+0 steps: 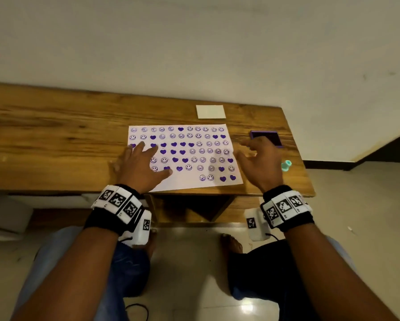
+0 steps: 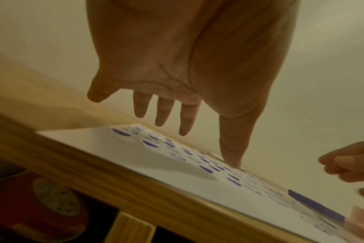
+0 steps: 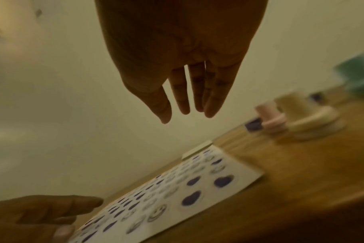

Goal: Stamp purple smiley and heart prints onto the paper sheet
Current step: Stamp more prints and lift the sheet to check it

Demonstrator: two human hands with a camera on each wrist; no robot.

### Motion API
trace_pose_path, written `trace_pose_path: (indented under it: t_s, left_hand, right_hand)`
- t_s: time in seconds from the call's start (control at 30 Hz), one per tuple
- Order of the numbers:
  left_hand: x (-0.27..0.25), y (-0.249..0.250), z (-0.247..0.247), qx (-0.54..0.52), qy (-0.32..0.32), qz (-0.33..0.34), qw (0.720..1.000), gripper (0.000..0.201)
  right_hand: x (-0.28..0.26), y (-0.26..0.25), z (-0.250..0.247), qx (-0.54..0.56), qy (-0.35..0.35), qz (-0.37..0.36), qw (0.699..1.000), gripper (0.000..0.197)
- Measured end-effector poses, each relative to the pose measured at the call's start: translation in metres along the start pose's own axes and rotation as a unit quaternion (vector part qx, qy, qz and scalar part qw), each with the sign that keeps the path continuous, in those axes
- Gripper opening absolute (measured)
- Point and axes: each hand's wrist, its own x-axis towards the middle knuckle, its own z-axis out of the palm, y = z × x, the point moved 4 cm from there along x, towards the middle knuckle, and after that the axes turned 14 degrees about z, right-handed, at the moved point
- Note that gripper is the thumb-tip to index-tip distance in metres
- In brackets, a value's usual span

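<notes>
Nearest the front edge of the worktop, the paper sheet lies flat, its front right corner close to that edge. Rows of purple smiley and heart prints cover it down to the last row, where only four prints sit at the right and the rest is blank, so the job looks close to done.

The left hand is spread over the sheet's left side, fingers straight, gripping nothing. In the left wrist view the thumb seems to reach the paper while the other fingers stand clear of it; probably it is there to keep the sheet from sliding under a stamp.

The right hand hovers just off the sheet's right edge, its grip slack, fingers straight and close together, with no stamp in it. To its right, near the worktop's right edge, a mint green stamp stands; the right wrist view also shows a pink stamp and a cream stamp beside it, blurred. They are kept on that side, likely for easy reach.

Beyond the hand lies the purple ink pad, open. Farthest, past the sheet's back edge, rests a small white card.
</notes>
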Motion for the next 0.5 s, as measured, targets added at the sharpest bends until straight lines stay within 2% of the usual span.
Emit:
trace_pose_path:
  t_s: [0.07, 0.13, 0.3, 0.4, 0.5]
  left_hand:
    - [-0.001, -0.005, 0.002, 0.034, -0.050, -0.028, 0.998, 0.094]
    - [-0.003, -0.008, 0.002, 0.060, -0.093, -0.042, 0.993, 0.099]
    - [-0.005, -0.009, 0.000, 0.066, -0.130, -0.043, 0.988, 0.100]
    - [-0.005, -0.009, -0.002, 0.069, -0.132, -0.045, 0.988, 0.100]
    - [-0.003, -0.008, -0.002, 0.067, -0.128, -0.044, 0.989, 0.100]
  right_hand:
    - [0.002, -0.013, 0.024, -0.016, -0.060, 0.010, 0.998, 0.045]
    - [0.015, -0.021, 0.044, -0.085, -0.105, 0.040, 0.990, 0.061]
    - [0.058, -0.020, 0.074, -0.230, -0.177, 0.135, 0.948, 0.101]
    - [0.069, -0.013, 0.085, -0.266, -0.217, 0.158, 0.926, 0.106]
    - [0.069, -0.017, 0.081, -0.247, -0.221, 0.147, 0.932, 0.090]
